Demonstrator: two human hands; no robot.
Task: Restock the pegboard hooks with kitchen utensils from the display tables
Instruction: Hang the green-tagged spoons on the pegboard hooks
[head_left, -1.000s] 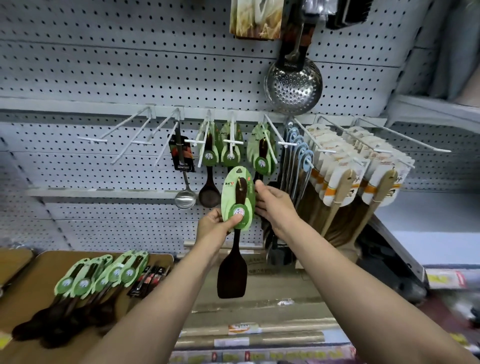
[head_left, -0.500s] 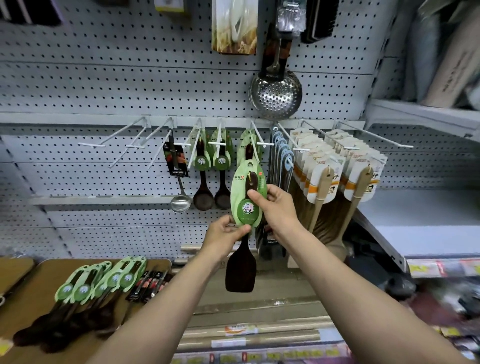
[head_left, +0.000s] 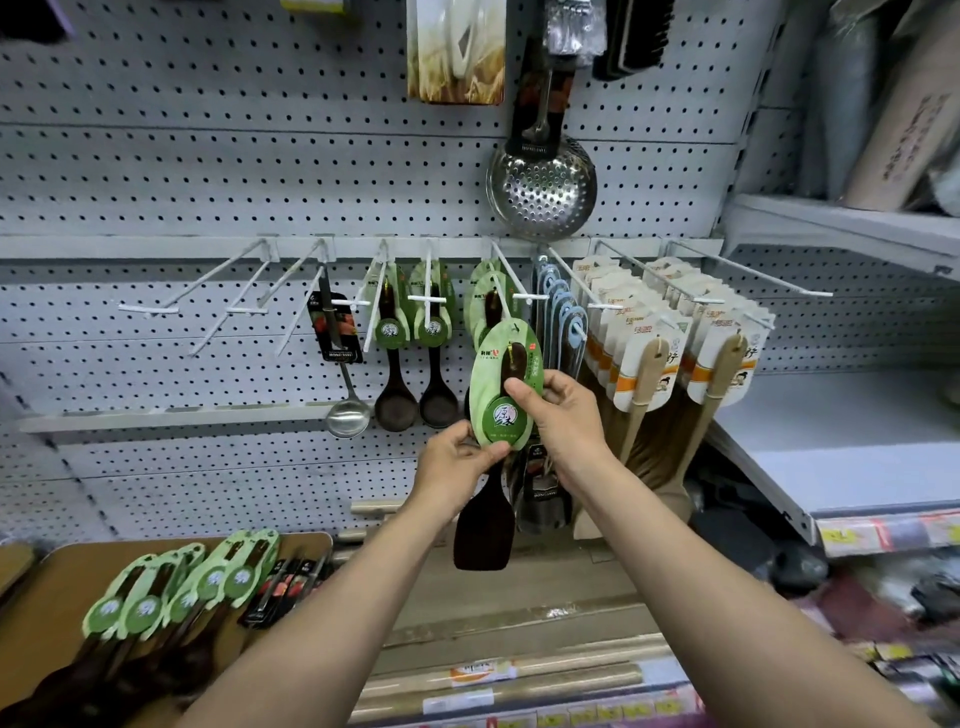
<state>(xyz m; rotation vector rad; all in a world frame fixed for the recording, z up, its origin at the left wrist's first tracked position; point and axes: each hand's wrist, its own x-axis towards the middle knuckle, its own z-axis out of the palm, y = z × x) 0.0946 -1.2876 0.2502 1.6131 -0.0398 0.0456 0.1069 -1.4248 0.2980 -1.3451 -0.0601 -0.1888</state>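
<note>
Both hands on dark wooden spatula (head_left: 482, 525) w/ green card (head_left: 506, 387), held up in front of pegboard (head_left: 208, 171).

L hand (head_left: 457, 462) pinches card's bottom edge, thumb on front; R hand (head_left: 563, 415) grips card's right side, thumb across its face. Blade hangs straight down below the grip. Just above the grip, card top sits right under the tip of a white hook (head_left: 519, 291) already carrying similar green-card utensils; can't tell if hole is on the hook. Left of grip: two dark spoons (head_left: 418, 400), steel ladle (head_left: 347, 410). Right: wooden spatulas (head_left: 641, 410). Down-left: more green-card utensils (head_left: 182, 592) on brown table (head_left: 57, 587).
</note>
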